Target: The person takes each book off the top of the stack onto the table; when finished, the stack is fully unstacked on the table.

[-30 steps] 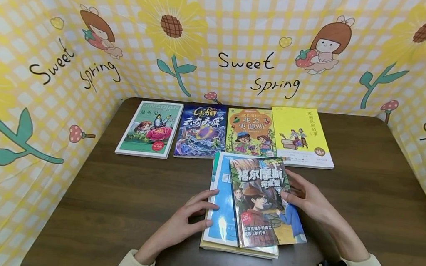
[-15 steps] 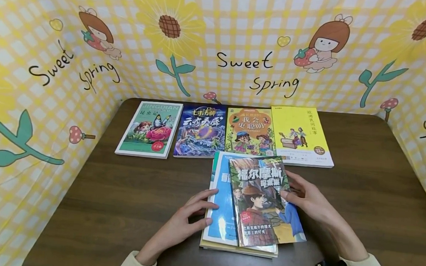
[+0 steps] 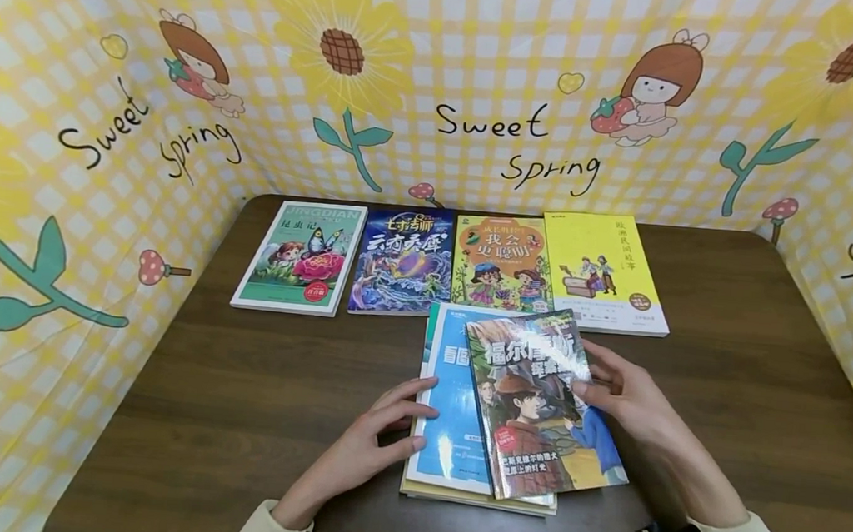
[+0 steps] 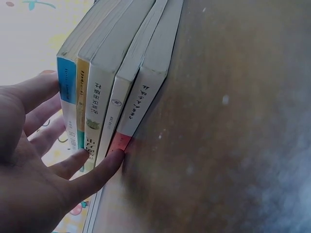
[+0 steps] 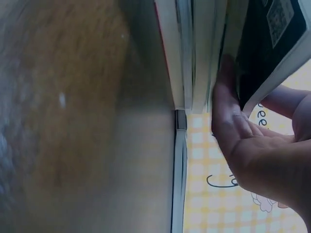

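Note:
A comic-style paperback book (image 3: 523,416) with a detective in a brown cap lies tilted over a pile topped by a blue book (image 3: 453,402). My right hand (image 3: 641,408) pinches its right edge, thumb on the cover and fingers underneath. In the right wrist view, the paperback's dark back cover (image 5: 260,48) stands apart from the pile at that edge. My left hand (image 3: 376,433) rests against the pile's left side. The left wrist view shows its extended fingers touching the stacked spines (image 4: 99,111). Most of the lower books' covers are hidden.
Along the back of the brown table (image 3: 235,401) lie a green insect book (image 3: 294,272), a purple-blue book (image 3: 404,264), an orange book (image 3: 502,264) and a yellow book (image 3: 600,263). A yellow checked cloth (image 3: 450,67) surrounds the table on the back and sides.
My right hand has shifted the detective paperback slightly right and raised its right side a little, showing more of the blue cover. My left hand has stayed in place.

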The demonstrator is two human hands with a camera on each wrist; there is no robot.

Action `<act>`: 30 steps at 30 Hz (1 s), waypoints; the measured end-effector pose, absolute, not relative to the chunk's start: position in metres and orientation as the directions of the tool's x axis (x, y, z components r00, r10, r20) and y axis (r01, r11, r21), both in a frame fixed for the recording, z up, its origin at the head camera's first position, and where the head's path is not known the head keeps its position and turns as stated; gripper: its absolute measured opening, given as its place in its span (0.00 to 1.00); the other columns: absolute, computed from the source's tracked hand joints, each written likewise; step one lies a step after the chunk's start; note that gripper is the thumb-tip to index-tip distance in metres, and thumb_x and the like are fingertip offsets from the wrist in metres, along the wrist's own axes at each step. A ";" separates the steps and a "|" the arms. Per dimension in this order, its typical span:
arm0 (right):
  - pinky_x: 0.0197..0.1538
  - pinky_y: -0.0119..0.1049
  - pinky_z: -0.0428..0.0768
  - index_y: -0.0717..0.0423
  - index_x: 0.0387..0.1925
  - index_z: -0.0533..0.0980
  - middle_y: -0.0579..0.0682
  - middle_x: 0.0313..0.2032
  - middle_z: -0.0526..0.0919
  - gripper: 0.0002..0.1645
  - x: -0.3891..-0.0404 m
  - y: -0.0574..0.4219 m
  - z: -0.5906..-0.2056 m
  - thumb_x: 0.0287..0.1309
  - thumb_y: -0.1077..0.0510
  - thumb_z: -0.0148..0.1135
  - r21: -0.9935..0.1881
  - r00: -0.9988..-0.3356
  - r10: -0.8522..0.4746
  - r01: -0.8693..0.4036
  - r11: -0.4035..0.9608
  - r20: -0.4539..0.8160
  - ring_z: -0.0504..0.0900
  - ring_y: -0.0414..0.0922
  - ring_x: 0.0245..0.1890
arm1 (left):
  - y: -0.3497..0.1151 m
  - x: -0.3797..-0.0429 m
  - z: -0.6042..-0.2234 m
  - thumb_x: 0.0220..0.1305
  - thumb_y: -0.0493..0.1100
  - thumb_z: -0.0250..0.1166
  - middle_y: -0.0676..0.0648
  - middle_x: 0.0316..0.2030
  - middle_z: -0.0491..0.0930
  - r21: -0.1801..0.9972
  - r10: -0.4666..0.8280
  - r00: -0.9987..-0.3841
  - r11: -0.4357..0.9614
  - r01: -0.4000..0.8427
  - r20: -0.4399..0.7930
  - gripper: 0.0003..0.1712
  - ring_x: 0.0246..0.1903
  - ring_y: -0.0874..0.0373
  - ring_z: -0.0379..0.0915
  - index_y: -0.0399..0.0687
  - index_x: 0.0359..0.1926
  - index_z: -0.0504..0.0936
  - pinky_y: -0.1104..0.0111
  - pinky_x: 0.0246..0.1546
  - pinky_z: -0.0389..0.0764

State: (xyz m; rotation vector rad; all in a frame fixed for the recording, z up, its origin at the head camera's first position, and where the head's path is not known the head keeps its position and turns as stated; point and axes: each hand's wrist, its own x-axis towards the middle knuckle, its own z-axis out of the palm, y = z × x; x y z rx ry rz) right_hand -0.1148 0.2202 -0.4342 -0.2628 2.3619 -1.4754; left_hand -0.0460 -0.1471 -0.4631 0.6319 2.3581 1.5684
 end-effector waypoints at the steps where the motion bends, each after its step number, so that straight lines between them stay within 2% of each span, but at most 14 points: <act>1: 0.53 0.54 0.76 0.56 0.74 0.52 0.70 0.65 0.64 0.42 -0.114 0.221 -0.433 0.65 0.53 0.60 -0.899 -0.927 -0.322 0.035 0.436 -0.192 0.66 0.66 0.63 | -0.147 -0.046 -0.463 0.69 0.48 0.60 0.59 0.72 0.55 0.917 0.478 -0.877 0.330 0.223 0.041 0.17 0.71 0.56 0.49 0.62 0.57 0.77 0.50 0.57 0.72; 5: 0.47 0.47 0.81 0.52 0.75 0.52 0.71 0.67 0.60 0.43 -0.111 0.229 -0.427 0.64 0.52 0.61 -0.899 -0.934 -0.274 0.096 0.428 -0.230 0.70 0.64 0.60 | -0.147 -0.045 -0.463 0.68 0.48 0.61 0.59 0.72 0.55 0.917 0.478 -0.878 0.334 0.220 0.037 0.17 0.71 0.55 0.49 0.62 0.57 0.77 0.51 0.57 0.72; 9: 0.37 0.38 0.81 0.52 0.75 0.51 0.74 0.65 0.61 0.46 -0.109 0.243 -0.420 0.63 0.50 0.63 -0.899 -0.937 -0.231 0.151 0.412 -0.263 0.80 0.49 0.48 | -0.147 -0.044 -0.463 0.68 0.50 0.61 0.61 0.71 0.56 0.917 0.473 -0.881 0.343 0.206 0.021 0.17 0.71 0.56 0.49 0.63 0.57 0.77 0.52 0.57 0.72; 13: 0.38 0.37 0.82 0.54 0.75 0.48 0.75 0.66 0.58 0.48 -0.110 0.261 -0.410 0.63 0.50 0.62 -0.911 -0.944 -0.204 0.170 0.377 -0.260 0.82 0.40 0.42 | -0.148 -0.044 -0.463 0.68 0.49 0.61 0.60 0.71 0.56 0.916 0.474 -0.880 0.342 0.209 0.024 0.17 0.71 0.56 0.49 0.62 0.57 0.77 0.52 0.58 0.72; 15: 0.35 0.38 0.83 0.53 0.75 0.47 0.66 0.62 0.70 0.47 -0.111 0.272 -0.405 0.64 0.51 0.62 -0.923 -0.950 -0.189 0.174 0.342 -0.249 0.84 0.40 0.37 | -0.148 -0.045 -0.463 0.68 0.49 0.61 0.60 0.71 0.56 0.916 0.475 -0.880 0.339 0.213 0.029 0.17 0.70 0.55 0.49 0.62 0.57 0.77 0.52 0.58 0.72; 17: 0.32 0.38 0.83 0.53 0.76 0.47 0.50 0.54 0.80 0.47 -0.113 0.282 -0.403 0.64 0.54 0.61 -0.945 -0.958 -0.175 0.173 0.278 -0.227 0.84 0.41 0.33 | -0.148 -0.045 -0.462 0.68 0.49 0.61 0.60 0.71 0.56 0.916 0.476 -0.879 0.337 0.217 0.033 0.17 0.70 0.55 0.49 0.62 0.57 0.77 0.53 0.57 0.72; 20: 0.25 0.33 0.79 0.49 0.76 0.48 0.30 0.41 0.82 0.46 -0.115 0.297 -0.399 0.64 0.58 0.62 -0.961 -0.974 -0.129 0.156 0.228 -0.188 0.81 0.39 0.27 | -0.149 -0.046 -0.462 0.68 0.49 0.61 0.61 0.71 0.56 0.918 0.477 -0.878 0.336 0.212 0.028 0.17 0.70 0.56 0.49 0.62 0.57 0.77 0.53 0.58 0.72; 22: 0.22 0.31 0.73 0.48 0.75 0.50 0.30 0.39 0.82 0.45 -0.115 0.306 -0.397 0.63 0.59 0.62 -0.969 -0.981 -0.096 0.147 0.198 -0.169 0.77 0.36 0.24 | -0.149 -0.046 -0.462 0.68 0.49 0.61 0.61 0.71 0.56 0.917 0.479 -0.878 0.337 0.211 0.026 0.17 0.70 0.55 0.49 0.62 0.57 0.77 0.53 0.57 0.72; 25: 0.20 0.34 0.64 0.46 0.75 0.51 0.30 0.38 0.82 0.45 -0.115 0.314 -0.394 0.63 0.59 0.62 -0.971 -0.986 -0.054 0.142 0.190 -0.155 0.72 0.36 0.22 | -0.149 -0.046 -0.462 0.68 0.49 0.61 0.60 0.71 0.56 0.916 0.482 -0.876 0.340 0.214 0.025 0.17 0.70 0.55 0.49 0.61 0.57 0.77 0.53 0.57 0.72; 30: 0.19 0.33 0.63 0.47 0.75 0.50 0.32 0.38 0.83 0.45 -0.114 0.318 -0.393 0.63 0.62 0.62 -0.984 -0.988 -0.055 0.134 0.121 -0.141 0.72 0.35 0.20 | -0.149 -0.046 -0.461 0.68 0.49 0.61 0.60 0.71 0.56 0.917 0.482 -0.876 0.335 0.214 0.029 0.17 0.71 0.55 0.49 0.61 0.57 0.77 0.53 0.58 0.72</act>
